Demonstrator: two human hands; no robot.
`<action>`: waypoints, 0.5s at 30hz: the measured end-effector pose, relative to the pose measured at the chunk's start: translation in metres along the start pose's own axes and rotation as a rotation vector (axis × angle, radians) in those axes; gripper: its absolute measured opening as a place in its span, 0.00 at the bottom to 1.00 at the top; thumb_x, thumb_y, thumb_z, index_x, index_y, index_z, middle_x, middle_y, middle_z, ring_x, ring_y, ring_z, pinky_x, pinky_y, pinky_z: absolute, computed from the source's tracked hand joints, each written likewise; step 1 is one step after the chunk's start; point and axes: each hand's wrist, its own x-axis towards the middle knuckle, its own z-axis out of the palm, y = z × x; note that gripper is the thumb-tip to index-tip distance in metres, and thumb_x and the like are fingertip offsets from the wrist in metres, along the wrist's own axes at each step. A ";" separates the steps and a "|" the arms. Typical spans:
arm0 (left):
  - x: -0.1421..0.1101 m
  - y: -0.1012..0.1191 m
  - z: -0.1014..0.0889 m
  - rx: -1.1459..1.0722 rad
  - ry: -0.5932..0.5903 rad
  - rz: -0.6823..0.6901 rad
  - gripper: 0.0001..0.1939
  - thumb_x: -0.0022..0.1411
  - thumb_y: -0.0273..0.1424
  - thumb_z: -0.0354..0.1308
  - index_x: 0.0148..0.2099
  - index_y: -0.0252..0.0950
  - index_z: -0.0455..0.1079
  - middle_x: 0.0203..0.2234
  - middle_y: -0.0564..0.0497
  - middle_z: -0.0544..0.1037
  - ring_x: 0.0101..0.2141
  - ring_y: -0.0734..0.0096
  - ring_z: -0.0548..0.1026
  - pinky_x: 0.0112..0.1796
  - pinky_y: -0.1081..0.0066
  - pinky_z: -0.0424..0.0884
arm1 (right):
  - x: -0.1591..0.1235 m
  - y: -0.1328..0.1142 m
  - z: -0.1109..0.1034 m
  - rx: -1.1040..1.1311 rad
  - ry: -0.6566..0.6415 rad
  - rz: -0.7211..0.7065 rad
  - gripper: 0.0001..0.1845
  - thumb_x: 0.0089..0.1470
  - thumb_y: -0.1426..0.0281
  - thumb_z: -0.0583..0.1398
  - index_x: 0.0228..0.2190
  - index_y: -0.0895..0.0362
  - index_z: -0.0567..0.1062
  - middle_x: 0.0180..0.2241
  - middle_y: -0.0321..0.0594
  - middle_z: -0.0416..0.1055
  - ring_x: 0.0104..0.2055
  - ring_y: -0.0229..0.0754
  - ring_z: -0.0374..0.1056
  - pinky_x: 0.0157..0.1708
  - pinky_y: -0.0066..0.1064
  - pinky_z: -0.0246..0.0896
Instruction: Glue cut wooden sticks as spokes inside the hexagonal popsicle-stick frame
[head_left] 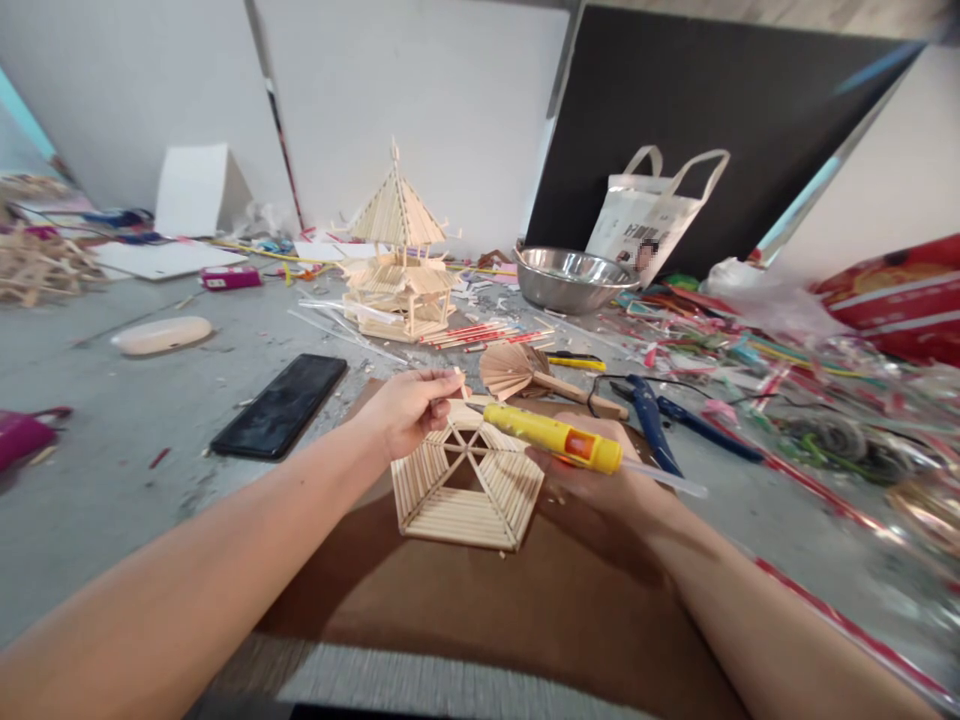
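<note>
My right hand (592,470) is closed around a yellow hot glue gun (551,435), with a clear glue stick (667,478) coming out of its back end. The gun's nozzle points left, close to the fingertips of my left hand (420,405). Those fingers pinch a small pale wooden stick (460,380). Just below both hands, a six-sided roof frame of wooden sticks (457,515) lies on a brown board (435,620). Rows of sticks fill its near sides, and gaps show around the centre where the ribs meet.
A stick pagoda model (397,215) stands behind, near red-tipped sticks (487,335). A black phone (281,405) lies left. On the right are a paper fan (514,370), a yellow cutter (576,362), blue-handled pliers (652,425), a metal bowl (574,285) and scattered plastic scraps.
</note>
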 end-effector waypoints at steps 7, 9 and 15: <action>-0.001 0.001 0.000 0.005 -0.016 -0.008 0.05 0.48 0.25 0.56 0.24 0.29 0.64 0.18 0.55 0.65 0.13 0.89 0.56 0.12 0.84 0.48 | 0.001 0.001 -0.002 -0.089 0.017 -0.022 0.10 0.42 0.65 0.58 0.16 0.54 0.64 0.16 0.33 0.59 0.17 0.33 0.54 0.15 0.27 0.49; -0.001 0.001 0.000 0.007 -0.022 -0.007 0.05 0.49 0.25 0.56 0.24 0.29 0.64 0.17 0.56 0.65 0.13 0.89 0.55 0.12 0.84 0.48 | 0.001 0.001 -0.003 -0.086 0.013 -0.024 0.09 0.42 0.65 0.58 0.17 0.54 0.64 0.16 0.33 0.59 0.17 0.33 0.54 0.15 0.27 0.50; 0.000 0.001 0.000 0.009 -0.027 -0.009 0.05 0.48 0.25 0.57 0.24 0.30 0.63 0.17 0.56 0.64 0.13 0.89 0.55 0.12 0.84 0.48 | 0.000 0.000 -0.001 -0.058 0.020 -0.016 0.07 0.42 0.65 0.57 0.18 0.54 0.66 0.16 0.33 0.60 0.17 0.33 0.55 0.13 0.27 0.50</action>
